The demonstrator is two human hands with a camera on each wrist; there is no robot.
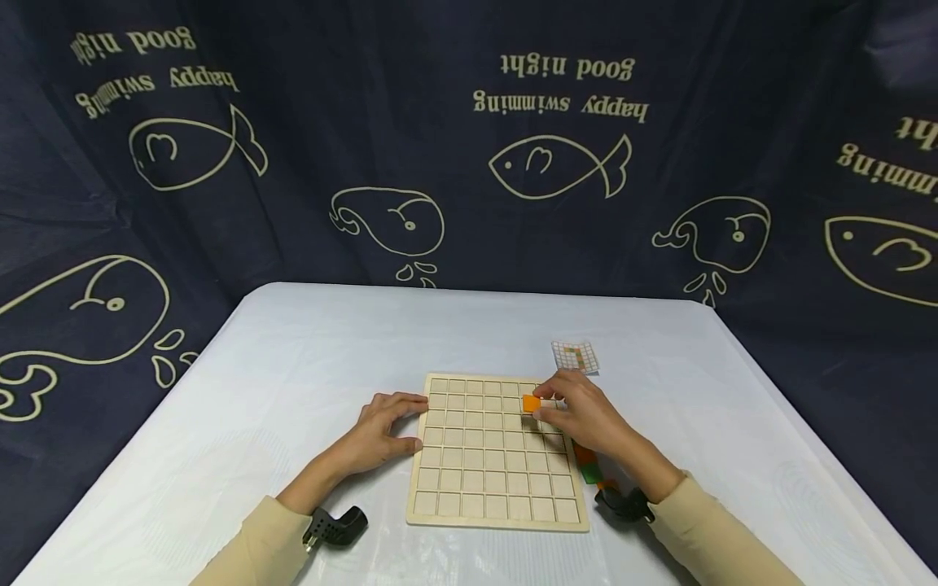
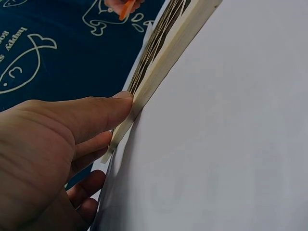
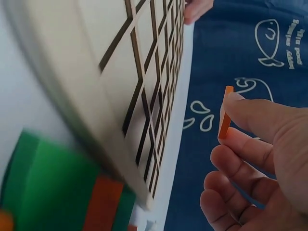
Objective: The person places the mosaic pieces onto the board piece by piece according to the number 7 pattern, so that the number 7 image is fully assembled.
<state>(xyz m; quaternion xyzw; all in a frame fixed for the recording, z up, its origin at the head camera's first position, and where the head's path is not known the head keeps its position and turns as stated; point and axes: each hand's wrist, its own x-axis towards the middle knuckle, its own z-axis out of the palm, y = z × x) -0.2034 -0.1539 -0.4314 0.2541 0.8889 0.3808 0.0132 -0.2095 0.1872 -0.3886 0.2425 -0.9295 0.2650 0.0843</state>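
Observation:
A pale wooden grid board (image 1: 472, 458) lies flat on the white table. My right hand (image 1: 586, 411) pinches a small orange square tile (image 1: 531, 404) between thumb and fingers, over the board's far right part. In the right wrist view the tile (image 3: 226, 112) shows edge-on, raised above the grid. My left hand (image 1: 383, 431) rests at the board's left edge. Its thumb and fingertips touch the rim with the fingers spread, and the left wrist view shows the thumb (image 2: 113, 108) against the board's side (image 2: 166, 62).
Green tiles (image 1: 590, 472) and orange-red ones lie by the board's right edge, partly under my right forearm. A small card (image 1: 576, 356) printed with a coloured grid lies beyond the board's far right corner. A dark fish-patterned cloth (image 1: 469, 163) hangs behind the table (image 1: 352, 342).

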